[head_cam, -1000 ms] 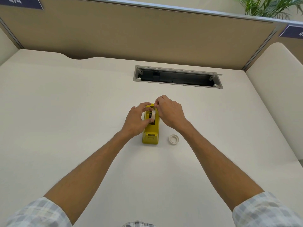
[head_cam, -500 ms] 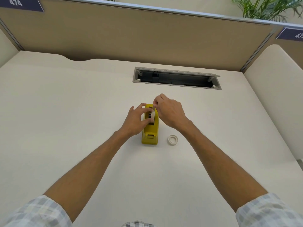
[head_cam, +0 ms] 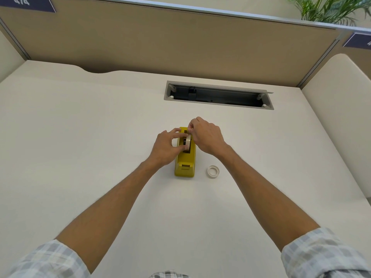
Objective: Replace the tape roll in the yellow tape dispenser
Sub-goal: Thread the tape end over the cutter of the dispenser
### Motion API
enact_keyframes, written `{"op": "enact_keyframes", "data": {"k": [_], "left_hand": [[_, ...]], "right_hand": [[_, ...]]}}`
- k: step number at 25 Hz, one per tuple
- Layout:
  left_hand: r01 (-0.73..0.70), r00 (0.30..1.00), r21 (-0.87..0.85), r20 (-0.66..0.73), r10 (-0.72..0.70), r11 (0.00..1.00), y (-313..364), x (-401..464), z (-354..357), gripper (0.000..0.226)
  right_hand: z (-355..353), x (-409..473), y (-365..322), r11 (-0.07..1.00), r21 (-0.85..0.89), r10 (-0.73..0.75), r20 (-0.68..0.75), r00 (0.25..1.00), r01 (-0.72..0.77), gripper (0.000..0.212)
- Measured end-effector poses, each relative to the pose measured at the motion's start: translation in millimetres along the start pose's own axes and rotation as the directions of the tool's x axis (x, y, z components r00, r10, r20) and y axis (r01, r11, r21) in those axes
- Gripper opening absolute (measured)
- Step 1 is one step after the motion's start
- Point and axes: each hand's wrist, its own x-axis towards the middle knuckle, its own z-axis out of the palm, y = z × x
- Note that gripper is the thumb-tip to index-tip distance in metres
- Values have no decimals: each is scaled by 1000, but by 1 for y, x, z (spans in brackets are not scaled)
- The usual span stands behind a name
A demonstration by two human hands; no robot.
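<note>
I steady the yellow plastic tape dispenser on the pale counter with my left hand while my right hand pinches the white tape roll upright in its cradle; a second small white ring-shaped roll lies flat just right of the dispenser

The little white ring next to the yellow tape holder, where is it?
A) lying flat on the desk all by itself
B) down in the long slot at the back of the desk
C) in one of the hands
A: the little white ring lies flat on the desk, to the right of the yellow tape holder, and neither hand touches it; both the left hand and the right hand are up at the holder.
</note>
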Motion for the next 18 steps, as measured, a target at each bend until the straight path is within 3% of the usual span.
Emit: {"op": "enact_keyframes", "data": {"k": [6,18], "left_hand": [[12,1000,-95,-27,-15,995,0,-1,2,57],[-64,997,-50,-46,61,997,-6,-1,3,55]], "right_hand": [[-1,0,-1,1000,-24,-2,1,1000,2,21],[3,1,-1,998,-56,7,29,1000,-6,19]]}}
